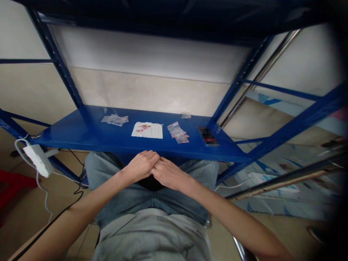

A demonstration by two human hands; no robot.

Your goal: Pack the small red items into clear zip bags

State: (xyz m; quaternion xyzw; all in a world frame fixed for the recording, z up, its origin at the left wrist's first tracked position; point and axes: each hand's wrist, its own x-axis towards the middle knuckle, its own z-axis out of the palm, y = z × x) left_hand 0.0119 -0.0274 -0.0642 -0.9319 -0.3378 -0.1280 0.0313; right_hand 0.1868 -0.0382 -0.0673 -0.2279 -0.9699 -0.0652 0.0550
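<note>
My left hand [143, 164] and my right hand [168, 172] meet in front of the blue shelf's front edge, above my lap. Their fingers are curled and touch each other, with nothing seen in them. Beyond them on the blue shelf [114, 139] lies a white cloth [152, 132] with small pink and brown beads or pieces on it. Clear plastic zip bags [115, 120] are spread at its left. To its right, more zip bags [178, 132] hold small reddish items. A small clear bag [186, 116] is by the back edge.
A dark, pixelated object [208, 136] lies at the shelf's right. Blue uprights [66, 79] and an upper shelf [163, 21] frame the space. A white power strip [39, 159] with cables hangs at the left. Metal poles [261, 79] stand at the right.
</note>
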